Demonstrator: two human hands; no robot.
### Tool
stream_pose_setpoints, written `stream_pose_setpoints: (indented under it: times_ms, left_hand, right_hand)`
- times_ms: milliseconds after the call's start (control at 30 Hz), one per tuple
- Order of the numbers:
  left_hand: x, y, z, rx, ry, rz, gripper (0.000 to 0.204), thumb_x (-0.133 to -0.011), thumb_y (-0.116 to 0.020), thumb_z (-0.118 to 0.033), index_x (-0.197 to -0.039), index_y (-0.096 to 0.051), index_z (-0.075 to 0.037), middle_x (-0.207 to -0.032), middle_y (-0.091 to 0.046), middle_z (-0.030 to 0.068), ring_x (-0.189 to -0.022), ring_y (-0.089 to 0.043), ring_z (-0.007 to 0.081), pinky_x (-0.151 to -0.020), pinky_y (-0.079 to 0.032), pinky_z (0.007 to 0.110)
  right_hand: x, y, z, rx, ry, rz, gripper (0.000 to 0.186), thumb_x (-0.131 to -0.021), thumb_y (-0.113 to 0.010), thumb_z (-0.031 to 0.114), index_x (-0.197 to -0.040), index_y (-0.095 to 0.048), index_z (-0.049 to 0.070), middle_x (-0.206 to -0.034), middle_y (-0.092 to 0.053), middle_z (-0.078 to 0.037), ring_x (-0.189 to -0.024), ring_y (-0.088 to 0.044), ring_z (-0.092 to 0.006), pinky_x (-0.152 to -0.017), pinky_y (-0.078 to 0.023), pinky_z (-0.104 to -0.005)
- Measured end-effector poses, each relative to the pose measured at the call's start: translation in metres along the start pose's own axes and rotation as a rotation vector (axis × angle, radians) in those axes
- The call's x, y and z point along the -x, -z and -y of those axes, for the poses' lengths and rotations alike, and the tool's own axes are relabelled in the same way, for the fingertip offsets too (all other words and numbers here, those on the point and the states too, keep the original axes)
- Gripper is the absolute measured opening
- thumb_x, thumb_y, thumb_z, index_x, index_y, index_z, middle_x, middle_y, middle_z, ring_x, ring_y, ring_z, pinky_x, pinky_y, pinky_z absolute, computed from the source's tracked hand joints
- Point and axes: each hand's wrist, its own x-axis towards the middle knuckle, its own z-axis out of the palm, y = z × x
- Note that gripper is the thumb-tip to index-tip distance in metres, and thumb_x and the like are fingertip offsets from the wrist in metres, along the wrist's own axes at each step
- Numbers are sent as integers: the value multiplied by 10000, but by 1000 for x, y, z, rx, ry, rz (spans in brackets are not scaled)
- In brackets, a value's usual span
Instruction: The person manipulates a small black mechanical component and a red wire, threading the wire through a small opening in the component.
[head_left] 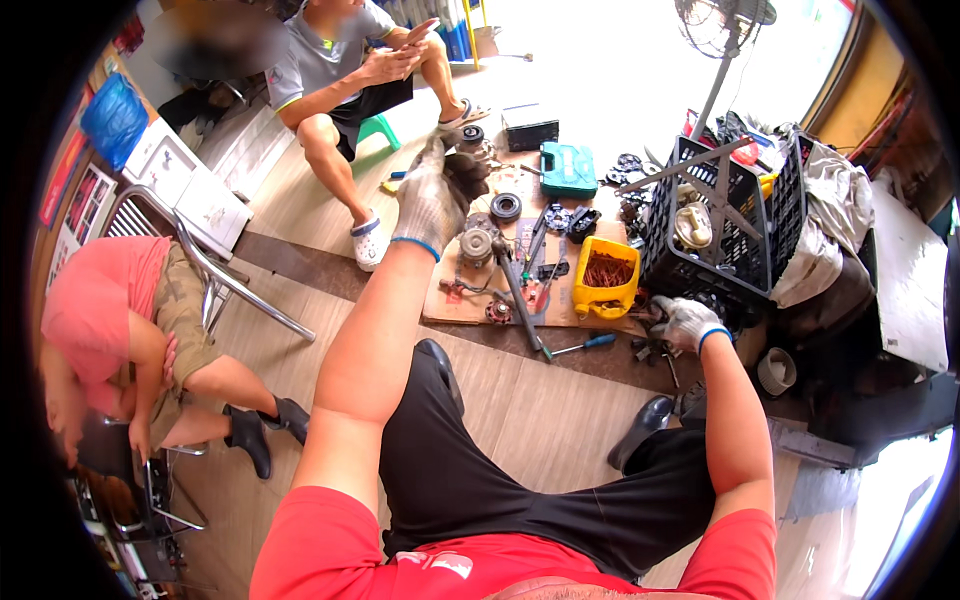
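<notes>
My left hand (428, 208), in a whitish work glove with a blue cuff, is raised over the far left of the work area. Its fingers close round a dark, blackened piece (468, 176) whose kind I cannot make out. Below it stands a round metal motor part (477, 247), beside a black ring-shaped part (506, 207). My right hand (688, 324), gloved the same way, reaches low beside a cut-open yellow plastic container (606, 305) holding copper-coloured wire. Its fingers stretch apart toward small dark parts on the floor.
A hammer (517, 300) and a blue-handled screwdriver (583, 346) lie near the cardboard's (450, 300) front edge. Behind are a teal tool case (568, 170) and black crates (708, 215). One person sits ahead holding a phone (422, 32); another sits at left beside a metal chair (240, 280).
</notes>
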Motion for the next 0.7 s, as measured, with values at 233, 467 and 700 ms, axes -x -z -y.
stream_pose_setpoints:
  times_ms: [233,467,700]
  left_hand:
    - [61,-38,41,-473,283,559,402,-1090,-549,-330,-1223,-666,30,-1106,-736,178,-1009,-731,278,-940,-589,427]
    - [95,-76,92,-1249,89,1199,365,-1106,-519,-258,-1241,-673,44,-1152,-739,154,-954,-739,217,-899,-587,346]
    - [97,-81,92,-1250,286,1076,365,-1045,-606,-303,-1220,-696,5,-1110,-752,131,-997,-724,209,-879,-568,348]
  right_hand:
    - [26,78,77,-583,170,-492,642,-955,-702,451,-1460,-555,83,-1348,-658,-234,-1236,-649,-374,-1049,-513,-424]
    - [13,72,97,-964,547,-625,300,-993,-654,127,-1263,-659,-4,-1164,-704,-205,-1014,-715,-309,-856,-582,-363]
    - [31,86,116,-1395,272,-542,258,-1054,-598,151,-1223,-698,-18,-939,-732,-61,-811,-630,-79,-724,-531,-264]
